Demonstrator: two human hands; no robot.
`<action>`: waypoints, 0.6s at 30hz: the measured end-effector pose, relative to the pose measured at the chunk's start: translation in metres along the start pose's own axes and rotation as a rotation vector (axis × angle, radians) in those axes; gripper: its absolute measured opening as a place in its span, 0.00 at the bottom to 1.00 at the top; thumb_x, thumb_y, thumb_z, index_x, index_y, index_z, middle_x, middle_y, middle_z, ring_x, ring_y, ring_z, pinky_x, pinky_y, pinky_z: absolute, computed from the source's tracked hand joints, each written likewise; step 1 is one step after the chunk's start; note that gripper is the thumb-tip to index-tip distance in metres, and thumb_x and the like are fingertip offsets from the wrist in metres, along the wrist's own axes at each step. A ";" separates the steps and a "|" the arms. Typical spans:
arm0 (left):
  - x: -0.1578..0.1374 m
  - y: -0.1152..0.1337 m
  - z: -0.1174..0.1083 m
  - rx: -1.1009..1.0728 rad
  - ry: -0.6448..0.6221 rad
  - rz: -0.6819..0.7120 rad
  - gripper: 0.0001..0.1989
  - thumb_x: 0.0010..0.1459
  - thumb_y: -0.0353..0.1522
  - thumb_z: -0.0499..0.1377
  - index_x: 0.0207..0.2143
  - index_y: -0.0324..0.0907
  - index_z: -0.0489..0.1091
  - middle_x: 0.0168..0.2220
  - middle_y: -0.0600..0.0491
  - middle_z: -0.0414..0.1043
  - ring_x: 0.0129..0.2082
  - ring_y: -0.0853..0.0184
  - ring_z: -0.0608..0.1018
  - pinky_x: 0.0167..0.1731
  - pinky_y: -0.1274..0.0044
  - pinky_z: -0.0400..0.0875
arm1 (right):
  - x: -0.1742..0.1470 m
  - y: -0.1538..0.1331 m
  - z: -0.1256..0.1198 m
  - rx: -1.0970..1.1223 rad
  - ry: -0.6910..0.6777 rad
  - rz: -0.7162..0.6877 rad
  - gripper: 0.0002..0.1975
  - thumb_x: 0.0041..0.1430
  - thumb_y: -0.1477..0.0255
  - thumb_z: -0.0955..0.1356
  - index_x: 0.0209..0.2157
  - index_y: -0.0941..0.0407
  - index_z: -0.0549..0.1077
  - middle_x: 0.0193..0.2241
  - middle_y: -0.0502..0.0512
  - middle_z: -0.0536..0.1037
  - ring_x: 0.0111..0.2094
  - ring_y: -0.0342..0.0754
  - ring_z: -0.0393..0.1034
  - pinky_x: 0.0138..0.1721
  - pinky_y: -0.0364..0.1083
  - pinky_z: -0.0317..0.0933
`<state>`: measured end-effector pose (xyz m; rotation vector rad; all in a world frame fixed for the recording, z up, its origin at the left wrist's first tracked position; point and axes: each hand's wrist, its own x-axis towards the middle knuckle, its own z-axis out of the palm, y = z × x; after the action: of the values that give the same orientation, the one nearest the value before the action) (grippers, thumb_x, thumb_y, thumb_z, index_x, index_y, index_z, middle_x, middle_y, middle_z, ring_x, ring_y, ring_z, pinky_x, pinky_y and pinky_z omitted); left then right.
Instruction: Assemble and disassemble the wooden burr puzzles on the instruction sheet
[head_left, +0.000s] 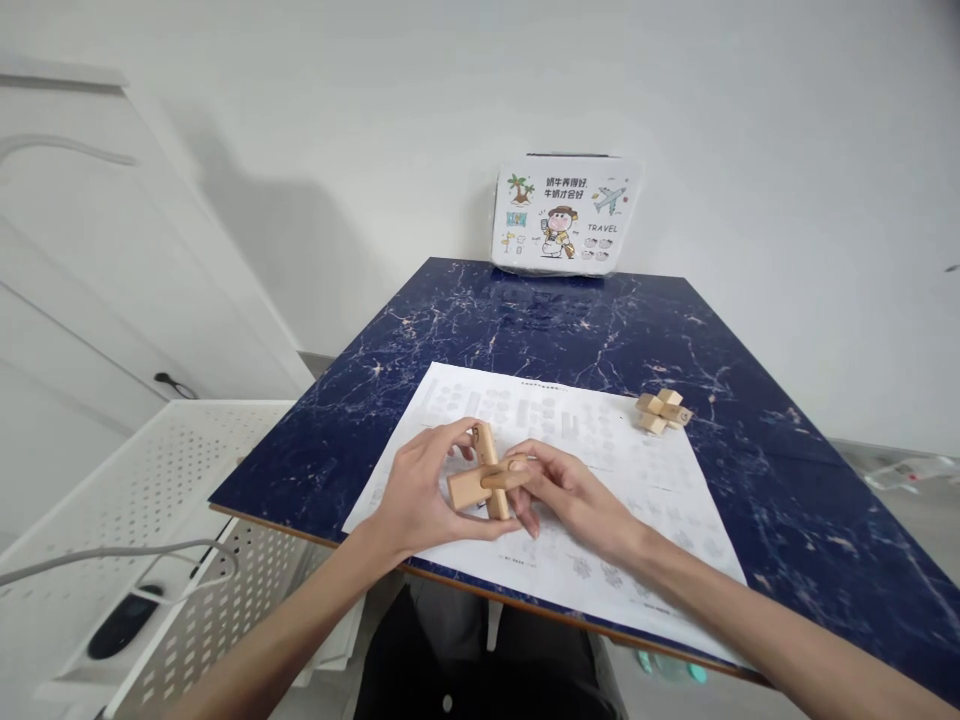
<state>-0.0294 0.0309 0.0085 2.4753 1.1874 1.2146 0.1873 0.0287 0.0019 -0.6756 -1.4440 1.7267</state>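
Note:
Several notched wooden puzzle pieces cross one another between my hands, above the printed sheet. My left hand grips the upright piece from the left, with the thumb near its lower end and fingers by its upper end. From the right, my right hand pinches the tip of another wooden piece that sits across the others. Its other fingers curl beneath and partly out of sight. An assembled wooden burr puzzle rests at the right edge of the white instruction sheet.
The dark blue marble-patterned table has a white illustrated case standing at its back edge against the wall. Left and lower is a white perforated rack with a cable and a black device.

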 end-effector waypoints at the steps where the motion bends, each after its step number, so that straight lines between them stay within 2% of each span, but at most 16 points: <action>1: 0.000 0.001 0.000 -0.005 -0.017 -0.002 0.46 0.37 0.49 0.78 0.56 0.46 0.65 0.43 0.49 0.81 0.39 0.57 0.83 0.43 0.66 0.79 | 0.000 0.000 0.000 0.002 0.004 0.003 0.19 0.71 0.52 0.68 0.40 0.56 0.72 0.27 0.47 0.73 0.22 0.41 0.67 0.28 0.45 0.63; 9: 0.000 0.001 0.001 -0.048 -0.080 -0.095 0.47 0.36 0.50 0.78 0.56 0.46 0.64 0.45 0.48 0.81 0.42 0.55 0.83 0.45 0.64 0.78 | 0.003 0.005 -0.003 0.096 0.000 0.045 0.18 0.70 0.54 0.70 0.39 0.56 0.71 0.27 0.47 0.74 0.23 0.41 0.67 0.28 0.44 0.61; 13: 0.003 -0.003 0.001 -0.049 -0.193 -0.203 0.45 0.42 0.50 0.76 0.58 0.45 0.64 0.49 0.45 0.80 0.47 0.51 0.83 0.49 0.61 0.78 | 0.007 0.000 -0.009 0.127 0.035 0.100 0.19 0.68 0.53 0.71 0.37 0.56 0.71 0.28 0.49 0.75 0.24 0.42 0.69 0.30 0.45 0.61; 16: 0.004 -0.007 0.001 -0.037 -0.279 -0.275 0.49 0.46 0.51 0.75 0.65 0.46 0.60 0.51 0.44 0.80 0.50 0.48 0.82 0.51 0.58 0.76 | -0.001 -0.018 -0.021 0.028 0.096 0.146 0.20 0.69 0.53 0.69 0.38 0.57 0.70 0.31 0.52 0.78 0.27 0.43 0.71 0.33 0.46 0.62; 18: 0.003 -0.009 0.001 -0.043 -0.293 -0.278 0.50 0.50 0.49 0.73 0.69 0.47 0.55 0.51 0.46 0.80 0.50 0.50 0.82 0.52 0.57 0.76 | -0.018 -0.035 -0.032 -0.112 0.158 0.143 0.20 0.71 0.52 0.68 0.40 0.56 0.70 0.34 0.54 0.79 0.28 0.44 0.72 0.34 0.47 0.64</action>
<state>-0.0329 0.0395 0.0059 2.2606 1.3458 0.7670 0.2301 0.0339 0.0273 -0.9745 -1.4189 1.6663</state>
